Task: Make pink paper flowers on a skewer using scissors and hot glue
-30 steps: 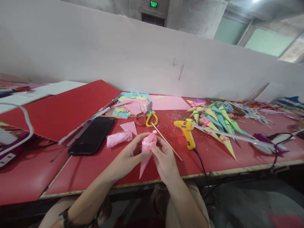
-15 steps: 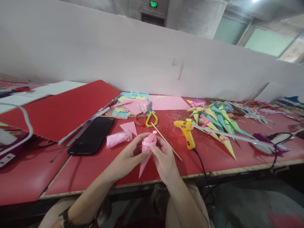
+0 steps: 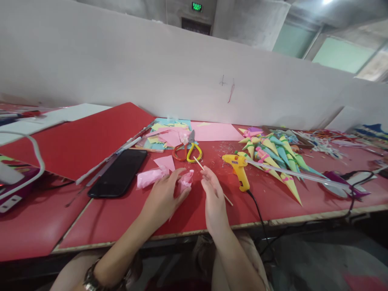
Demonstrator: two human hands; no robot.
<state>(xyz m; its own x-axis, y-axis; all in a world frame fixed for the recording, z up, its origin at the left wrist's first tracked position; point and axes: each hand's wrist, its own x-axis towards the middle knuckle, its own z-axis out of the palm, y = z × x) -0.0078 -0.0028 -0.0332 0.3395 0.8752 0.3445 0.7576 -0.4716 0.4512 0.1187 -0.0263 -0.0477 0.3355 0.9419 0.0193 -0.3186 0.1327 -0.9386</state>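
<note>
Our left hand wraps its thumb and fingers around a pink paper cone over the red table, hiding much of it. We see its wide end facing up, with a paler trim and 1 small pale knob, slightly blurred. Our right hand is released, fingers loosely bent, near 1 thin stick. Beyond lie 1 yellow glue gun and scissors with 2 differently coloured handles.

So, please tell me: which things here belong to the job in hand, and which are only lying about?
Likely part of the job:
pink cone, in the left hand
heap of similar cones
yellow glue gun
scissors
pink paper sheet

Probably just lying about:
black phone
power strip
</note>
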